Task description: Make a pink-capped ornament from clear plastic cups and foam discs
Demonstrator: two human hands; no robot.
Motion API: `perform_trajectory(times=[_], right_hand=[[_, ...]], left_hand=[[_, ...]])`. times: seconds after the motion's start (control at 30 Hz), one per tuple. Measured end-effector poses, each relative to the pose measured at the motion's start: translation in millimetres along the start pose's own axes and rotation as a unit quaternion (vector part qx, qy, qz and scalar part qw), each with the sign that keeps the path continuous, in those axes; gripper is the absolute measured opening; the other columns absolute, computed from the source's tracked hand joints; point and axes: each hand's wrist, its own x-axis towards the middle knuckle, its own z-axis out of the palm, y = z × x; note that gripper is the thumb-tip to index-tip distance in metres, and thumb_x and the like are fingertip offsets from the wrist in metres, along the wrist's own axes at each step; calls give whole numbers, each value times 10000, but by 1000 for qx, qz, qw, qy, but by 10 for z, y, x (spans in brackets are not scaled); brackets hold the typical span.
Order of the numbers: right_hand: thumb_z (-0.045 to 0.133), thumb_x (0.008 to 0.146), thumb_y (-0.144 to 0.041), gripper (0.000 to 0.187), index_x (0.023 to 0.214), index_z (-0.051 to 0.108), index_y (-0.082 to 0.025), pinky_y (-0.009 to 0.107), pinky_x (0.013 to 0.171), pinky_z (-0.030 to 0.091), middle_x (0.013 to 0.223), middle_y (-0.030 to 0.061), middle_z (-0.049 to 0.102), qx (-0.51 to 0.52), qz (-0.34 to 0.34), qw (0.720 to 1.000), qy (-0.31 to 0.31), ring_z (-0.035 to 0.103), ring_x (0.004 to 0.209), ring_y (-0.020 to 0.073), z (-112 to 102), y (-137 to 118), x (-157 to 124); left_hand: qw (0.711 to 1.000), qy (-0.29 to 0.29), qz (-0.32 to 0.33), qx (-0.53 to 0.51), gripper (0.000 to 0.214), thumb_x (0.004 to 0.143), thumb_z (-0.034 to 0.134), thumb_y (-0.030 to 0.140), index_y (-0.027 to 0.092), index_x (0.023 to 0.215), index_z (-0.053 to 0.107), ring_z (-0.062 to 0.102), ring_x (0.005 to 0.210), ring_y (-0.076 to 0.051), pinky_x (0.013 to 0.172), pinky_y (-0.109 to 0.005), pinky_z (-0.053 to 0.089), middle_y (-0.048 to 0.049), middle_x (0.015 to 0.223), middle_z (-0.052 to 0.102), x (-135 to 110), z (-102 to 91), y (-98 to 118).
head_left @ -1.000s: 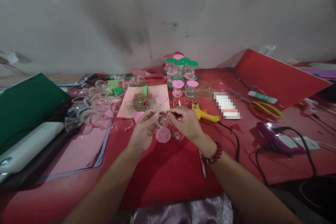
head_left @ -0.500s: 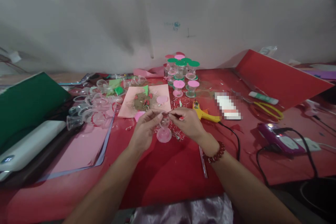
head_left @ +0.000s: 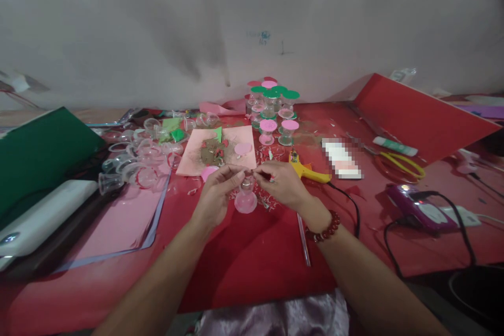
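Observation:
In the middle of the table stands a clear plastic hourglass-shaped piece [head_left: 246,202] with a pink round base. My left hand [head_left: 216,191] is closed at its upper rim, thumb and fingers pinching there. Against the same rim, my right hand [head_left: 284,185] has its fingertips pressed together; what lies between them is too small to make out. Just beyond the hands, pink paper [head_left: 189,160] carries a heap of brown sand [head_left: 211,152] and a pink paper disc [head_left: 243,148]. A yellow glue gun [head_left: 313,173] lies beside my right hand.
Behind, several hourglass pieces [head_left: 268,125] stand with pink or green discs. Clear plastic cups [head_left: 145,176] pile up at left near a green board [head_left: 47,142]. To the right lie yellow-handled scissors [head_left: 405,165], a glue tube [head_left: 395,146], and a purple power strip [head_left: 423,215] with cables.
Both hands stay at the top of the hourglass-shaped piece, with only slight finger movement. The right wrist has shifted slightly; nothing else on the table has visibly moved.

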Motion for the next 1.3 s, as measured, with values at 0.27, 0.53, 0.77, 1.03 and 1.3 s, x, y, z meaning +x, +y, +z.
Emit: perform_trajectory(times=[0.27,0.53,0.77,1.03,1.3], right_hand=[[546,781,-101,152,656,585,-178,222,605,350,649,-16,578,-43,17,998,35,481,600,107,96,-42,-47],[558,761,-111,129,662,600,-181,228,606,376,660,-12,613,-8,54,996,73,516,608,113,125,-28,-31],[575,841,-206,131,808,698,-176,234,640,471,753,19,716,130,109,981,97,633,664,130,131,15,-13],[592,840,-193,143,811,730,-171,241,639,465,767,40,742,83,72,992,70,643,664,136,129,-45,-12],[558,858,-223,191,807,731,-161,225,629,449,746,28,726,132,124,983,40,616,650,129,138,-22,-20]], left_hand=[[1000,7,-16,3,225,644,819,291,149,803,749,619,660,-134,634,-244,461,-51,762,716,-6,21,5],[1000,-3,-23,-8,210,656,803,292,151,801,746,624,629,-137,638,-265,479,-64,796,729,-9,38,28],[999,-9,-25,-46,202,687,773,278,154,843,741,642,635,-133,646,-258,500,-58,831,736,25,-36,-2],[999,11,-18,-45,228,643,810,266,140,816,730,640,664,-133,654,-252,504,-54,809,725,31,-15,36],[1000,8,27,2,234,658,810,256,172,861,728,640,800,-152,720,-248,499,-42,868,713,14,-17,-17]])
